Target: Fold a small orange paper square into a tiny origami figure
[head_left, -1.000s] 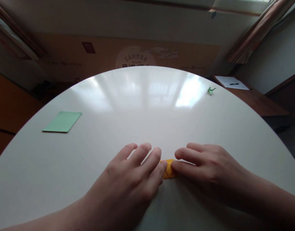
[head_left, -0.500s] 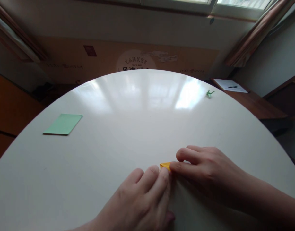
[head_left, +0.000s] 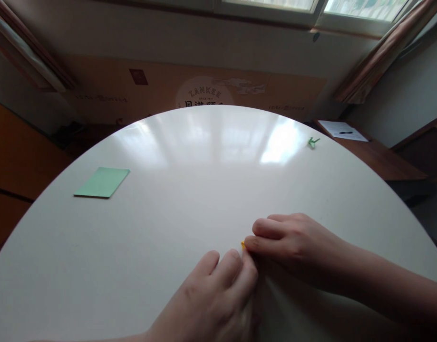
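A small folded piece of yellow paper (head_left: 243,244) lies on the round white table (head_left: 189,190), and only its tip shows between my fingertips. My right hand (head_left: 293,244) presses its fingers together down onto the paper from the right. My left hand (head_left: 214,297) lies close in front, its curled fingers touching the paper's near side and covering most of it.
A green sheet of paper (head_left: 102,183) lies at the left of the table. A small green folded figure (head_left: 313,141) stands near the far right edge. A side desk with a white sheet and pen (head_left: 341,130) is beyond the table on the right.
My left hand has slid back toward me and to the right, off the top of the yellow paper. The paper is now almost wholly hidden. The right hand has held its place.
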`<state>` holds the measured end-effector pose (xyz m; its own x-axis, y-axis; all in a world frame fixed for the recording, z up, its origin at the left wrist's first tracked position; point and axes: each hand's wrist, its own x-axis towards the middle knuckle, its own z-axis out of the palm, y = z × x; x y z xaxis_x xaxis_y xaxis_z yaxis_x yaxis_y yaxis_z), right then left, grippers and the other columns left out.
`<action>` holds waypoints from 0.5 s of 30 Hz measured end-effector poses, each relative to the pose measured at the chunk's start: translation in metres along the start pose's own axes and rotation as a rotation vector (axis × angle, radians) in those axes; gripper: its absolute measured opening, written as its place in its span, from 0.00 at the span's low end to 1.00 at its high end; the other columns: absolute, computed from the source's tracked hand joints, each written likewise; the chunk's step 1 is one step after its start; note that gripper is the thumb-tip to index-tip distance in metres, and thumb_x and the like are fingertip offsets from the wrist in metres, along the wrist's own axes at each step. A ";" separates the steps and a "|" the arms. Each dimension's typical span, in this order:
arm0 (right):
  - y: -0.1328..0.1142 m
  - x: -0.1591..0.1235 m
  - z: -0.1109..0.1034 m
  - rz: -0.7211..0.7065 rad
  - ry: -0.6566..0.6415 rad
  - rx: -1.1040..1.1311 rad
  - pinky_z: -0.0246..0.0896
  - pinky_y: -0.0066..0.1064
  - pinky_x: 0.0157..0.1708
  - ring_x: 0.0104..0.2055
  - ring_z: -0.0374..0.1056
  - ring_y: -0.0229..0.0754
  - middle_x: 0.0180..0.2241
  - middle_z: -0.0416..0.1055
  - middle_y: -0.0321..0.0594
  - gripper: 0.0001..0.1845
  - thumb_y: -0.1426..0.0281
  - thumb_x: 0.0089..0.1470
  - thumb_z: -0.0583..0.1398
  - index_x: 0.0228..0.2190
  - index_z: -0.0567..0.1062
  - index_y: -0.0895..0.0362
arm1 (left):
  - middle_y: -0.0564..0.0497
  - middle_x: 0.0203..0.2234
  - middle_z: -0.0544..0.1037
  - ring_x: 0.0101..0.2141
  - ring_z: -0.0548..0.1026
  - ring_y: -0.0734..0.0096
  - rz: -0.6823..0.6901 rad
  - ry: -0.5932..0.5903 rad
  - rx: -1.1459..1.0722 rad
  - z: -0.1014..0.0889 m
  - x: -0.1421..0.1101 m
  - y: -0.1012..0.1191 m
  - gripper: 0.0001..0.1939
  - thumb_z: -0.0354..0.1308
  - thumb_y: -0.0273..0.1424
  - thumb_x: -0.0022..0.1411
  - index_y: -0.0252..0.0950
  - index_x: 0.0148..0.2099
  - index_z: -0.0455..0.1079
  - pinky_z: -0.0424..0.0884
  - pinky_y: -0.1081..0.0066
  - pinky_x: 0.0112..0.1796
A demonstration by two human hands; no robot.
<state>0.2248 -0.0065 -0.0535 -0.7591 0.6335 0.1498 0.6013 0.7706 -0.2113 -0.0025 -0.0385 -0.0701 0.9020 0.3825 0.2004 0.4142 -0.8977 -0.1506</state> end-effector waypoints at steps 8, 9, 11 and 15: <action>0.005 0.015 0.003 -0.040 0.026 0.053 0.46 0.29 0.25 0.25 0.54 0.34 0.27 0.63 0.34 0.14 0.77 0.65 0.55 0.27 0.72 0.57 | 0.43 0.45 0.78 0.42 0.70 0.54 0.009 -0.032 -0.038 -0.006 0.002 -0.002 0.09 0.57 0.33 0.66 0.39 0.42 0.78 0.65 0.60 0.37; 0.006 0.013 0.004 -0.019 0.062 0.103 0.48 0.28 0.25 0.25 0.55 0.34 0.28 0.63 0.34 0.14 0.77 0.64 0.54 0.27 0.73 0.57 | 0.42 0.47 0.77 0.43 0.70 0.53 0.004 -0.037 -0.034 -0.005 0.002 -0.002 0.10 0.57 0.33 0.67 0.38 0.44 0.78 0.65 0.59 0.37; 0.010 0.005 0.005 0.064 0.160 0.235 0.54 0.26 0.26 0.26 0.60 0.33 0.30 0.67 0.36 0.12 0.76 0.64 0.55 0.31 0.76 0.58 | 0.40 0.49 0.77 0.43 0.70 0.54 -0.010 -0.037 -0.026 -0.004 0.001 -0.001 0.13 0.56 0.35 0.69 0.36 0.48 0.78 0.65 0.60 0.37; 0.012 -0.013 0.004 0.157 0.184 0.386 0.62 0.25 0.30 0.30 0.68 0.35 0.34 0.71 0.40 0.11 0.77 0.63 0.57 0.39 0.79 0.56 | 0.41 0.52 0.76 0.45 0.71 0.56 -0.037 0.000 -0.021 -0.003 0.000 -0.002 0.21 0.51 0.38 0.72 0.31 0.59 0.72 0.65 0.61 0.38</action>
<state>0.2410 -0.0059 -0.0618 -0.5879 0.7697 0.2490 0.5425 0.6034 -0.5844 -0.0035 -0.0369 -0.0668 0.8861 0.4155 0.2055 0.4446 -0.8873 -0.1231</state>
